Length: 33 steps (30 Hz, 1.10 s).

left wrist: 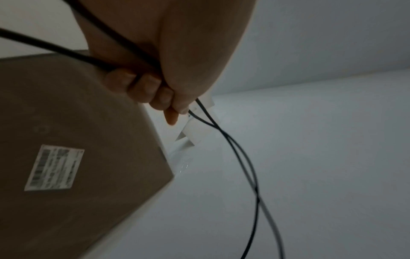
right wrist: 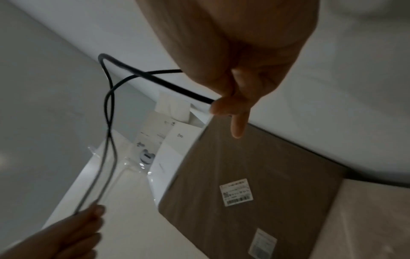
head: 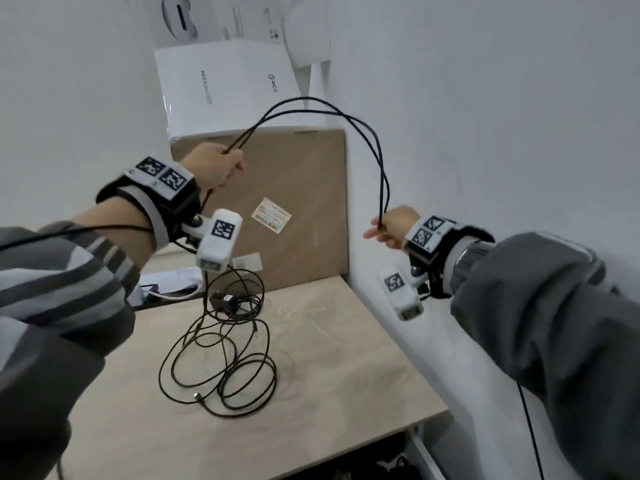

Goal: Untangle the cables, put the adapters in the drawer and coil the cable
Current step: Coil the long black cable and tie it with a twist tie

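A thin black cable (head: 349, 117) arches in two strands through the air between my hands, above the desk. My left hand (head: 221, 168) grips both strands in a fist (left wrist: 159, 94), raised at the left. My right hand (head: 384, 228) pinches the strands between thumb and fingers (right wrist: 219, 105), lower at the right near the wall. From the left hand the cable drops to a loose tangle (head: 221, 355) lying on the light wooden desk (head: 346, 368). A small black adapter (head: 227, 301) lies at the tangle's far edge.
A brown cardboard box (head: 298, 188) with a white label stands against the wall behind the desk, with a white product box (head: 225, 88) on top of it. White walls close in on the right and left. A white cable and papers (head: 169, 285) lie at the left.
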Motion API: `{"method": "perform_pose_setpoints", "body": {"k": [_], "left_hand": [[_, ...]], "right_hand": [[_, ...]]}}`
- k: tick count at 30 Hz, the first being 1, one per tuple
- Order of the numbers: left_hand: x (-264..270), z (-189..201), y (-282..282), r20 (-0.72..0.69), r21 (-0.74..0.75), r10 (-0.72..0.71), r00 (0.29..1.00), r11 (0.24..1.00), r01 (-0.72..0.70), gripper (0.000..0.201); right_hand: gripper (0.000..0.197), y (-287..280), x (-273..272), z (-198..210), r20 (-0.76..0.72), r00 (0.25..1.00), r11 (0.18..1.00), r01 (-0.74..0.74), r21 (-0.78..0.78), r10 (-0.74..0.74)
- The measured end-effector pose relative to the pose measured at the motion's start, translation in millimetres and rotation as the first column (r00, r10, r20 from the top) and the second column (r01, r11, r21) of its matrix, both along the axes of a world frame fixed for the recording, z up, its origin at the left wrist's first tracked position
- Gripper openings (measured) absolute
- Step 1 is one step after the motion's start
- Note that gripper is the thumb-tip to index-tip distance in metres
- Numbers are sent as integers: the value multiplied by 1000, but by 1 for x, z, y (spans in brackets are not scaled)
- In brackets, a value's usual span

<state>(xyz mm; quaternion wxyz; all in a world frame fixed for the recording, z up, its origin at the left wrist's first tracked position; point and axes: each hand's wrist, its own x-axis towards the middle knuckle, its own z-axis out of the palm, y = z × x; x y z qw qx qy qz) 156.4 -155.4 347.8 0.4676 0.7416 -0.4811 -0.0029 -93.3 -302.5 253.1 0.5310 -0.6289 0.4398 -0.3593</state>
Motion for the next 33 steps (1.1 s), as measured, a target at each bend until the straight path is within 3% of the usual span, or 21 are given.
{"method": "perform_pose_setpoints", "body": {"k": [6, 11, 14, 19, 22, 23, 25, 27, 28, 30, 32, 33], "left_hand": [[24, 27, 38, -120, -28, 134, 984, 990, -138, 28], [23, 23, 54, -30, 6, 172, 985, 985, -172, 24], [11, 7, 47, 30, 114, 121, 992, 986, -124, 26], [-15, -25, 23, -12, 225, 116, 993, 968, -111, 27], [-31, -37, 10, -15, 255, 96, 995, 963, -88, 18], [-37, -39, 7, -4, 267, 86, 996, 960, -82, 15], [-47, -43, 0, 25, 314, 57, 998, 948, -62, 15], [-57, -49, -7, 89, 376, -4, 996, 926, -30, 17], [-63, -53, -11, 133, 403, -44, 990, 915, -13, 19], [-76, -63, -19, 225, 448, -122, 967, 894, 9, 21], [-88, -73, -23, 263, 451, -200, 944, 890, 62, 22], [-92, -78, -22, 268, 440, -243, 932, 892, 106, 23]], "right_hand": [[28, -9, -16, -44, -80, 997, 992, 27, 120, -18], [24, -15, -18, -74, -128, 992, 981, 7, 192, 18], [21, -12, -10, -76, -162, 985, 972, -14, 233, 53], [18, -7, -16, -48, -123, 992, 985, -7, 173, 28], [32, -9, -30, -25, -281, 960, 999, -12, -39, 1], [37, -9, -34, -17, -347, 934, 982, 19, -186, -84], [41, -1, -38, -2, -277, 928, 880, 98, -464, -249], [51, 22, -35, 14, -202, 947, 690, 29, -723, -252], [58, 36, -31, 21, -283, 928, 577, -97, -811, -241], [71, 52, -11, 31, -506, 823, 436, -368, -821, -258], [66, 59, 13, 38, -674, 677, 445, -527, -724, -296], [55, 59, 23, 39, -732, 611, 453, -584, -674, -302]]}}
